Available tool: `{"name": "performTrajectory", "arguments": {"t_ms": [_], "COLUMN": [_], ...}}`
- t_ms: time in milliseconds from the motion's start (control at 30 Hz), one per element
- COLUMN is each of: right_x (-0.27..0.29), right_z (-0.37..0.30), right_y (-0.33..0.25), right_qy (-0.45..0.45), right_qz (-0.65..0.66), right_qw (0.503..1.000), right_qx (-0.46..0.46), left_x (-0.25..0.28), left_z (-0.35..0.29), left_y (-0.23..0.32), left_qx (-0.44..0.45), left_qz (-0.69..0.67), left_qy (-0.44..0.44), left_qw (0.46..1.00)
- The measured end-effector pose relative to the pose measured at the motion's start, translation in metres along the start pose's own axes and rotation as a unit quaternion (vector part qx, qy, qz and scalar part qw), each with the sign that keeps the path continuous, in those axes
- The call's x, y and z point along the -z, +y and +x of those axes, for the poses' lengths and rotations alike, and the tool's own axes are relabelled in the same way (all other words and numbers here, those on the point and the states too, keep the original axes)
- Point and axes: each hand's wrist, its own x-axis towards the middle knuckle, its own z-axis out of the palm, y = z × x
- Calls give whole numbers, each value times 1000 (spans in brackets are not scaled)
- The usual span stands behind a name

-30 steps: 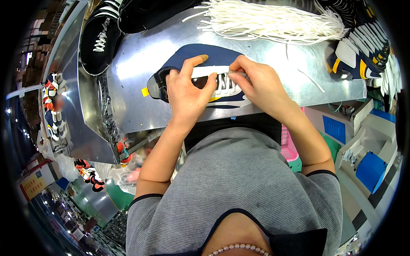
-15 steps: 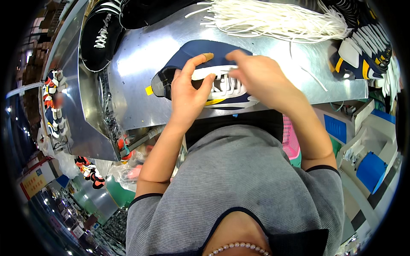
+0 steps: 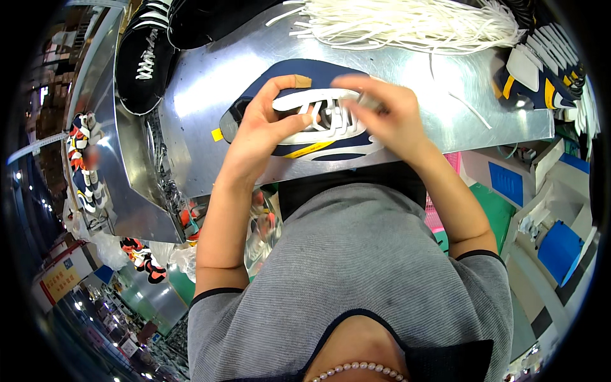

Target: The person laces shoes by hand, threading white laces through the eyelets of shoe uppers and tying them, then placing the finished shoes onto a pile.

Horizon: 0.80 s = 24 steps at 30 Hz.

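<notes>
A navy shoe upper [image 3: 305,69] with white laces [image 3: 340,118], a white tongue and a yellow stripe lies on the metal table in front of me. My left hand [image 3: 258,124] grips its left part, the taped fingertip on the far side and the thumb at the lace opening. Over the right end of the lacing is my right hand [image 3: 391,114], its fingers curled and smeared by motion. A small grey shiny thing [image 3: 371,103] shows among those fingers, too blurred to name. A yellow tab [image 3: 217,134] sticks out at the upper's left end.
A bundle of white laces [image 3: 407,28] lies along the table's far side, with one loose lace [image 3: 471,109] to the right. Black laced shoe uppers [image 3: 143,70] lie at the far left. Stacked navy uppers [image 3: 531,79] are at the far right. The metal table [image 3: 203,159] ends near my waist.
My left hand has shifted left and its thumb has moved toward the lace opening. The right hand has turned, with its fingers curled over the lacing. The view has shifted slightly.
</notes>
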Motion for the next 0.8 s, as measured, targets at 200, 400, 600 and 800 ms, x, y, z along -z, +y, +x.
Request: {"name": "performTrajectory", "arguments": {"t_ms": [200,400,600,800], "right_x": [-8,-8,0,15], "right_z": [3,-32,-34,-52], "right_y": [1,-50,-39,-27], "right_qy": [-28,-102,-98,-58], "right_qz": [-111,61,44,89], "right_qw": [991,971,987,937], "right_qx": [75,206,-118,-332], "left_x": [-9,-16,-15,-17], "left_z": [2,17,12,-52], "left_y": [2,-3,2,-3], "left_qx": [28,-4,-47,-179], "left_qz": [24,53,186,462], "left_qy": [-11,53,60,66], "left_qw": [999,997,980,866]}}
